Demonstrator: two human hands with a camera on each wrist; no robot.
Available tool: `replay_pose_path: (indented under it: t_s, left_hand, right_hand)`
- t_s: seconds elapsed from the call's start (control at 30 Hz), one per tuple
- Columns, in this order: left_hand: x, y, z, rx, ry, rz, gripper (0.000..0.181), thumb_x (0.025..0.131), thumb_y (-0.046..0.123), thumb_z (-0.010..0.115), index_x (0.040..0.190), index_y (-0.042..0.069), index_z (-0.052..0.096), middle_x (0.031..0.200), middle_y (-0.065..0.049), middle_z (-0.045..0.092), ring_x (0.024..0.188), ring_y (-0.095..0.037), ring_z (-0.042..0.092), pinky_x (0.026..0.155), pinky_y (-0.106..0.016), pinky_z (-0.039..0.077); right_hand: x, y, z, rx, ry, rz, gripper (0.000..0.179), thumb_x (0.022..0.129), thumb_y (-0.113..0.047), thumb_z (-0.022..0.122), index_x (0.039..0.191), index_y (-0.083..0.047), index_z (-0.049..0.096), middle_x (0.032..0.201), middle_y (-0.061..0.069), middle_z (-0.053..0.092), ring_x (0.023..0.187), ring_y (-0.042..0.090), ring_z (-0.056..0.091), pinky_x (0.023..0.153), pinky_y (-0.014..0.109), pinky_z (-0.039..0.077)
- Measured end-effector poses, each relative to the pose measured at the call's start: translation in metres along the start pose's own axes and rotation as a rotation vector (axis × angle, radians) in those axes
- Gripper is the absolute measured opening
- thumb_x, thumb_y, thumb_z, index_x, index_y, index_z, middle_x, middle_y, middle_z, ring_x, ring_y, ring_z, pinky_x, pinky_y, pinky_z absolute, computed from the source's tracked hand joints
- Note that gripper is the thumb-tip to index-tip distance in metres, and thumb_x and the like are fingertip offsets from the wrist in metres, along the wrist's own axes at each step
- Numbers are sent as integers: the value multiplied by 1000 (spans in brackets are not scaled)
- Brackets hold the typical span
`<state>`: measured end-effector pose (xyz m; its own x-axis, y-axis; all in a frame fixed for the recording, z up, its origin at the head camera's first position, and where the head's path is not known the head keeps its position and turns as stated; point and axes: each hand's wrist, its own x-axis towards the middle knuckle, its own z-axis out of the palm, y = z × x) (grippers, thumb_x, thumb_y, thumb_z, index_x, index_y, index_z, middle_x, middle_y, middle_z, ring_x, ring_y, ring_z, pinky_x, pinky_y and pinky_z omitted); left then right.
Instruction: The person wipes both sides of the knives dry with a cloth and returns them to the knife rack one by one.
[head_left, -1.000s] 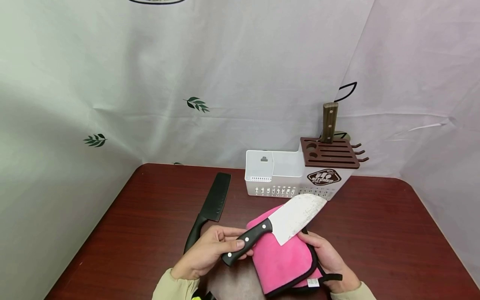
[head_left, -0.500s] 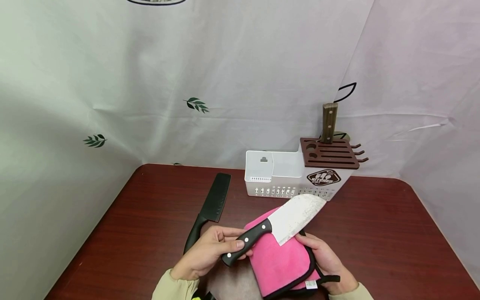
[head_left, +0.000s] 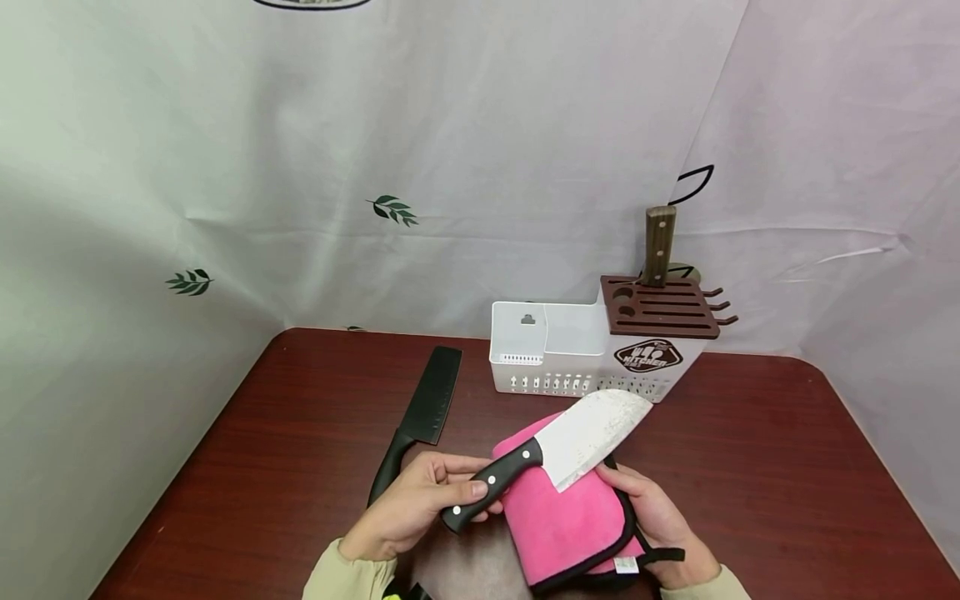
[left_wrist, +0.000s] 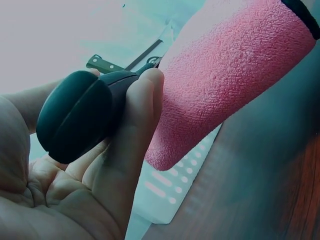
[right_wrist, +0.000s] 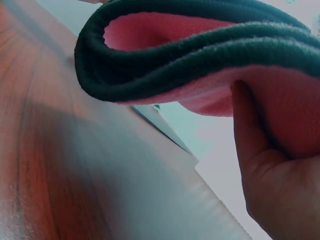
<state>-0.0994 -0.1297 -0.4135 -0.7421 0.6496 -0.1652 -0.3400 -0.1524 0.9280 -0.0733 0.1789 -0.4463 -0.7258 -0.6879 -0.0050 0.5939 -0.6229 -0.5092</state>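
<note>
My left hand (head_left: 416, 500) pinches the black riveted handle of a kitchen knife (head_left: 588, 437), thumb on top. Its broad, whitish, speckled blade points up and to the right. Under the blade lies a folded pink towel (head_left: 566, 525) with black edging, held by my right hand (head_left: 660, 521) at its right side. The left wrist view shows the butt of the knife handle (left_wrist: 75, 117) between thumb and fingers, with the towel (left_wrist: 235, 65) beyond it. From the right wrist, the towel's layered fold (right_wrist: 295, 110) appears with my thumb (right_wrist: 250, 125) against it; the other fingers are hidden.
A black cleaver (head_left: 431, 396) lies left of my hands on the reddish-brown table (head_left: 285, 467). At the back stands a white perforated kitchen rack (head_left: 555, 362) with a brown slotted top (head_left: 667, 308). A wooden-handled knife (head_left: 659, 246) sits upright in it. Pale fabric (head_left: 480, 150) hangs behind.
My right hand and the towel shift slightly left, then back right under the blade. The knife and my left hand stay almost still.
</note>
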Motion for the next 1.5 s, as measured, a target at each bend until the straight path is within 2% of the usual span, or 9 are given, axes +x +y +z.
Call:
replay_pose_path:
  t_s: [0.2,0.43,0.77,1.0,1.17,1.33,1.5]
  left_hand:
    - [0,1,0,3,2,-5,47,97,6,66,137,-14,52,101,-18,74,89,-16,73,76,-25,58]
    - [-1,2,-1,20,12,-5,46,96,7,67,136,-13,54,104,-25,72,89,-18,73,76,-26,59]
    - [-2,3,-1,47,22,-9,45,96,7,67,135,-13,55,104,-29,70,87,-19,73,74,-26,59]
    - [-2,4,-3,84,33,-6,42,96,9,67,132,-11,58,98,-20,74,85,-18,73,73,-26,58]
    - [-1,4,-4,82,40,12,42,97,7,66,132,-12,58,100,-24,73,86,-18,73,72,-25,59]
    - [-1,5,-4,102,59,29,42,97,7,65,133,-13,56,105,-24,72,87,-16,74,72,-24,58]
    - [-1,6,-4,112,88,39,42,96,5,64,133,-12,57,106,-20,73,89,-17,74,73,-24,58]
  right_hand:
    - [-2,-5,1,22,3,0,52,112,-24,11,126,-12,60,125,10,68,115,26,65,97,40,53]
    - [-5,-13,1,69,6,-15,56,112,-27,9,129,-14,61,130,10,66,120,27,62,102,44,49]
    - [-12,-28,-3,76,-3,-29,59,112,-31,8,131,-14,61,131,12,65,121,31,61,104,48,47]
    - [-17,-36,-6,91,-12,-22,61,112,-31,7,132,-12,61,132,13,64,123,30,59,107,49,44]
    - [-20,-40,-8,80,13,1,62,111,-33,7,133,-13,62,133,13,64,125,30,59,107,52,43]
    - [-24,-44,-9,112,37,-36,60,111,-32,10,132,-12,63,132,12,64,124,29,59,108,49,43]
    - [-27,-47,-10,139,28,-70,60,111,-29,9,134,-11,62,134,12,63,125,29,59,109,46,42]
